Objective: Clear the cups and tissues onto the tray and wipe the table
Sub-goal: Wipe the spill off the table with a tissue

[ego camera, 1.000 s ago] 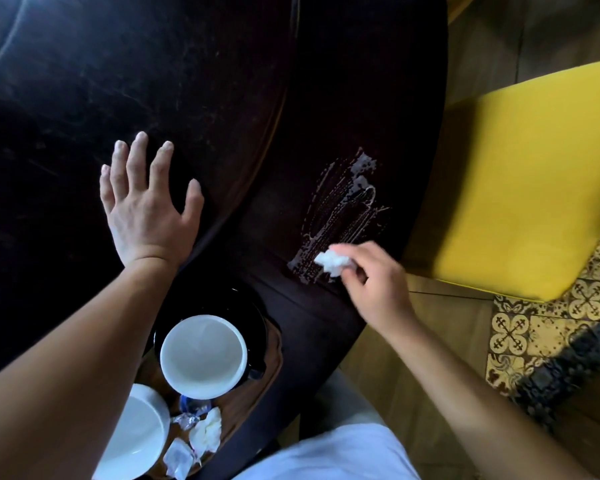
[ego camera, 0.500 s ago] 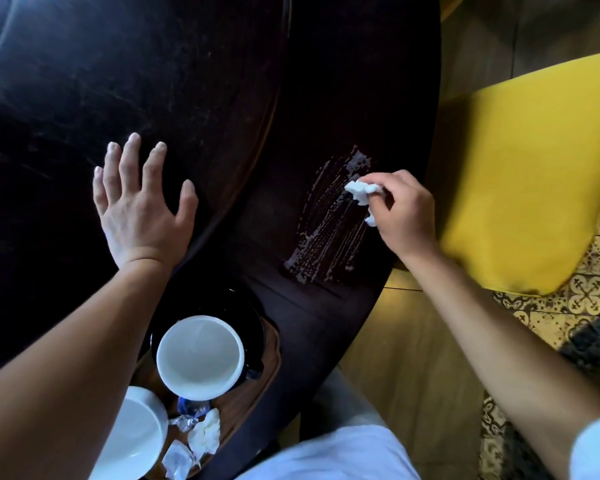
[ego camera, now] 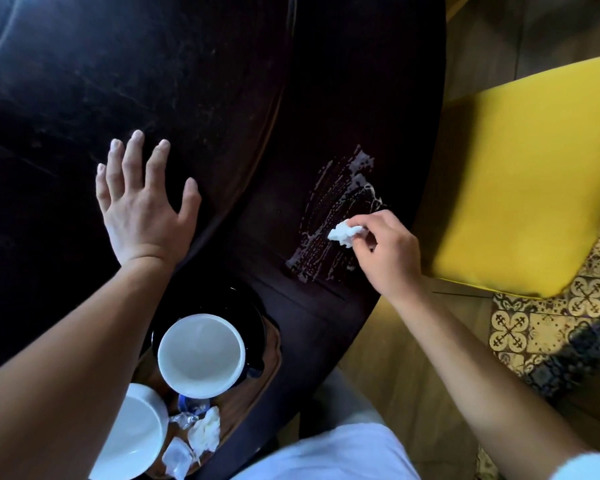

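Right hand (ego camera: 387, 256): grip narrow, fingertips pinch a small crumpled white tissue wad (ego camera: 344, 233) and press it on the dark desk (ego camera: 222, 81). The wad sits at the fingertip end of the grip, on the near-right part of a wet streaked smear (ego camera: 329, 216). The smear runs from just left of the grip to up beyond it; the thickest white residue is at its far end, above the grip. Desk edge is just right of this hand.

Left hand (ego camera: 142, 209): grip wide, fingers straight and spread, palm down on the desk, holding nothing. Well left of the right hand, apart from the smear.

Below the left wrist, toward the body: wooden tray (ego camera: 271, 344) at the near edge of the desk. On it a white cup (ego camera: 201, 355) sits upright on a black saucer (ego camera: 246, 306). A second white cup (ego camera: 132, 431) is just nearer and to the left, partly hidden by the left forearm. Beside the cups, on the tray: a crumpled tissue (ego camera: 205, 431) and small clear wrappers (ego camera: 179, 455). All of these are well below-left of the right grip.

Right of the right hand, off the desk: yellow seat cushion (ego camera: 520, 174); patterned floor tiles (ego camera: 551, 320) below it.
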